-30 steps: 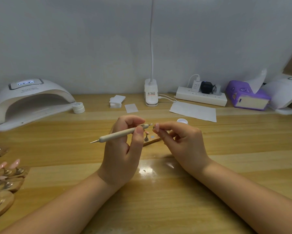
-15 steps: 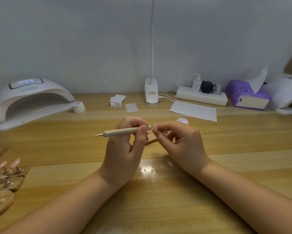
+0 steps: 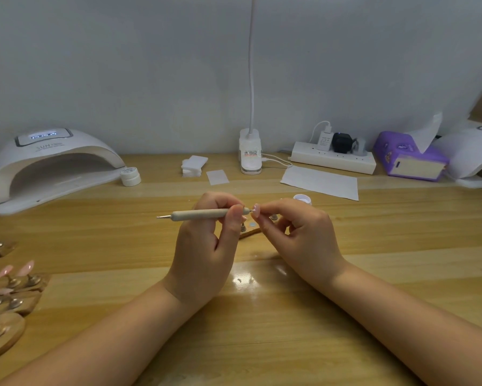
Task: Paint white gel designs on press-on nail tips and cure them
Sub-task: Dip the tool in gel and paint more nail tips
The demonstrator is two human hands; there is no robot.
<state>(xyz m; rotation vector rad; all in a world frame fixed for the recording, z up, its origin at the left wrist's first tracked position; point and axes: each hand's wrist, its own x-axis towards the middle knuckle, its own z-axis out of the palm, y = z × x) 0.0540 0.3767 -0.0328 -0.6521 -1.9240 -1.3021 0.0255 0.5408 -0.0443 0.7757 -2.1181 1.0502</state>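
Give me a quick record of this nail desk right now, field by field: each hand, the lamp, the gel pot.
left hand: grips dotting pen, working tip at the nail
right hand: pinches pink nail tip
curing lamp: far left, display lit
open gel pot: behind right hand
closed jar: beside lamp

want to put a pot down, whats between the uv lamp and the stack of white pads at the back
In the head view, only a small white gel jar, beside the lamp; the table from there to the pads is bare.
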